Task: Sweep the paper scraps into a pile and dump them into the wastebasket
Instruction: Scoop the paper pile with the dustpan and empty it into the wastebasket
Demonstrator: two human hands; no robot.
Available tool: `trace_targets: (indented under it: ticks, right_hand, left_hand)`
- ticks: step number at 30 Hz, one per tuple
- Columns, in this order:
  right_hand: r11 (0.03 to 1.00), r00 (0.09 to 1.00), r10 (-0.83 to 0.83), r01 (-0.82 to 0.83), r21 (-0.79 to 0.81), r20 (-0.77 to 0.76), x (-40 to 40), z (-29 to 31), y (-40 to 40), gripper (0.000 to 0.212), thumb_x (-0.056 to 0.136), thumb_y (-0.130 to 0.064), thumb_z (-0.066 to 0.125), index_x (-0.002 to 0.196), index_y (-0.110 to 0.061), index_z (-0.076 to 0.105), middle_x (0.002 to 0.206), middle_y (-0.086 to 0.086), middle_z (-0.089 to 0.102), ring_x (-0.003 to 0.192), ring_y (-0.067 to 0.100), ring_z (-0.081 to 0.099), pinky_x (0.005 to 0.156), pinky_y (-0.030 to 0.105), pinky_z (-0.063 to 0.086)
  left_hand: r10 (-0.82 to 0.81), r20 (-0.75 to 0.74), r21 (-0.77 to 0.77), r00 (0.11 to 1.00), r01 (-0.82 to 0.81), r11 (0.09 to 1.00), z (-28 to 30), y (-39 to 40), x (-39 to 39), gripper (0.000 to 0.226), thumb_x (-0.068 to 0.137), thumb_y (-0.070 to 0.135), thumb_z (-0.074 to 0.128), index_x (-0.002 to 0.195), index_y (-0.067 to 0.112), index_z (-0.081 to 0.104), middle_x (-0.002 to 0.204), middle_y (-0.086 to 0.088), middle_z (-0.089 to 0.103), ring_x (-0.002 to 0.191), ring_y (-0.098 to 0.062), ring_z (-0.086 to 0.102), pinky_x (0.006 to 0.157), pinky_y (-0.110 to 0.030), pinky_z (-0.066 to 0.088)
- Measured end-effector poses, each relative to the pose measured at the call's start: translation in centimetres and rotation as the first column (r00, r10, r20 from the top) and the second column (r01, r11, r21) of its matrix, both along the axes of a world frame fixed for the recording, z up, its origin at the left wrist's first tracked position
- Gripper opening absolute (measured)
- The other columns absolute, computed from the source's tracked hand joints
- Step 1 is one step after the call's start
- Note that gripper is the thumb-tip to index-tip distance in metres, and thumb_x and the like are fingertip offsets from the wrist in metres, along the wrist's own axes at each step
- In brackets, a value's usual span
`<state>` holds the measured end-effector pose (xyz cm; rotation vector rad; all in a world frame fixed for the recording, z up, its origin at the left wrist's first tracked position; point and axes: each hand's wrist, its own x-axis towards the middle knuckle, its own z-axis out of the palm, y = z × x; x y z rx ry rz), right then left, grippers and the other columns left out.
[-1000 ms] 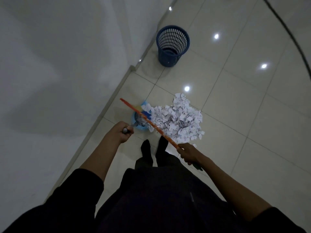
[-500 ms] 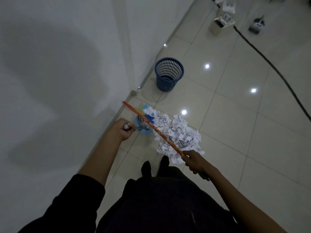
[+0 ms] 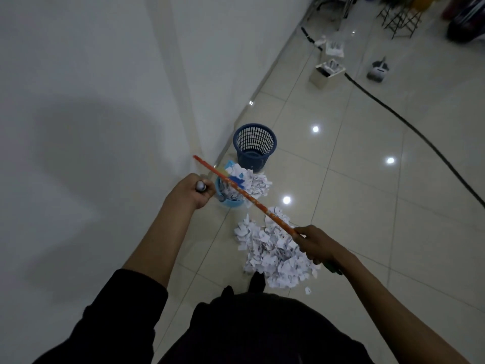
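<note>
The left hand (image 3: 189, 191) grips the handle of the blue dustpan (image 3: 228, 197), loaded with paper scraps (image 3: 273, 248); the wastebasket (image 3: 254, 146) stands just beyond it by the wall. The right hand (image 3: 319, 244) grips the orange broomstick (image 3: 244, 194).

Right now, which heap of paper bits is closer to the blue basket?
The smaller heap, heaped on the blue dustpan, lies right beside the wastebasket. The bigger heap lies apart, near the person's feet.

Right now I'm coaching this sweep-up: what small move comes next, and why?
Probably tip the dustpan over the wastebasket: the left hand grips its handle, paper scraps are heaped on it, and the basket stands right beside it.
</note>
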<state>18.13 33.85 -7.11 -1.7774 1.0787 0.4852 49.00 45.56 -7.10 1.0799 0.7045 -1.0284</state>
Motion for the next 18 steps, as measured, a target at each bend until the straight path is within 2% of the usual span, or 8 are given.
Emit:
trace_targets:
  ticks: [2,4,6,8,12,15,18]
  right_hand:
    - [0.999,0.999,-0.038,0.038,0.007,0.013,-0.1,0.9,-1.6,0.03,0.102,-0.027,0.042,0.121,-0.011,0.057,0.072,0.006,0.05,0.045,0.01,0.039,0.041,0.021,0.036]
    - [0.996,0.996,-0.087,0.087,0.023,0.036,-0.3,1.6,-3.2,0.03,0.102,-0.027,0.043,0.124,-0.013,0.056,0.073,0.007,0.049,0.044,0.009,0.036,0.041,0.022,0.033]
    - [0.992,0.99,-0.125,0.123,0.04,0.068,-0.6,2.4,-4.7,0.032,0.102,-0.024,0.042,0.126,-0.007,0.055,0.073,0.01,0.044,0.046,0.01,0.032,0.042,0.023,0.029]
    - [0.99,0.985,-0.135,0.131,0.042,0.105,-0.9,3.0,-6.0,0.034,0.102,-0.023,0.042,0.127,-0.003,0.051,0.076,0.012,0.041,0.048,0.012,0.029,0.044,0.024,0.027]
    - [0.988,0.976,-0.153,0.15,0.028,0.157,-1.4,3.3,-8.1,0.032,0.101,-0.023,0.043,0.124,-0.003,0.054,0.075,0.01,0.047,0.05,0.013,0.032,0.044,0.025,0.03]
    - [0.984,0.967,-0.175,0.175,0.017,0.184,-1.3,3.2,-9.5,0.028,0.101,-0.022,0.043,0.12,-0.008,0.058,0.075,0.01,0.05,0.049,0.012,0.037,0.043,0.024,0.033]
    - [0.977,0.953,-0.212,0.21,0.032,0.219,-0.8,3.0,-10.6,0.028,0.102,-0.022,0.042,0.123,-0.009,0.056,0.074,0.01,0.05,0.048,0.012,0.038,0.041,0.023,0.034]
  left_hand:
    - [-0.014,0.043,-0.023,0.999,0.015,1.0,1.7,-1.5,-0.2,0.028,0.058,-0.017,0.024,0.073,0.004,0.037,0.061,-0.006,0.03,0.052,-0.014,0.028,0.036,-0.014,0.038]
    - [-0.037,0.071,-0.037,0.997,0.04,0.999,3.2,-2.8,-0.2,0.026,0.073,-0.017,0.021,0.075,0.002,0.039,0.06,-0.005,0.031,0.048,-0.014,0.031,0.036,-0.015,0.039]
    - [-0.039,0.094,-0.057,0.995,0.045,0.997,4.6,-4.1,-0.3,0.023,0.084,-0.012,0.023,0.075,0.003,0.039,0.061,-0.005,0.033,0.037,-0.015,0.036,0.037,-0.015,0.041]
    - [-0.054,0.121,-0.057,0.991,0.061,0.996,5.9,-5.3,-0.3,0.022,0.086,-0.01,0.027,0.075,0.003,0.04,0.066,-0.005,0.035,0.029,-0.015,0.036,0.037,-0.015,0.041]
    - [-0.109,0.193,-0.034,0.975,0.117,0.993,8.3,-8.3,-0.5,0.023,0.087,-0.009,0.025,0.075,0.002,0.041,0.073,-0.008,0.036,0.04,-0.013,0.036,0.034,-0.014,0.039]
    - [-0.127,0.233,-0.028,0.964,0.138,0.99,9.5,-10.7,-0.9,0.029,0.085,-0.009,0.021,0.065,0.006,0.035,0.065,-0.004,0.031,0.053,-0.012,0.03,0.035,-0.013,0.039]
    - [-0.149,0.254,-0.003,0.956,0.155,0.988,9.6,-12.5,-1.1,0.031,0.084,-0.009,0.019,0.062,0.007,0.032,0.059,-0.004,0.029,0.055,-0.013,0.029,0.036,-0.013,0.04]
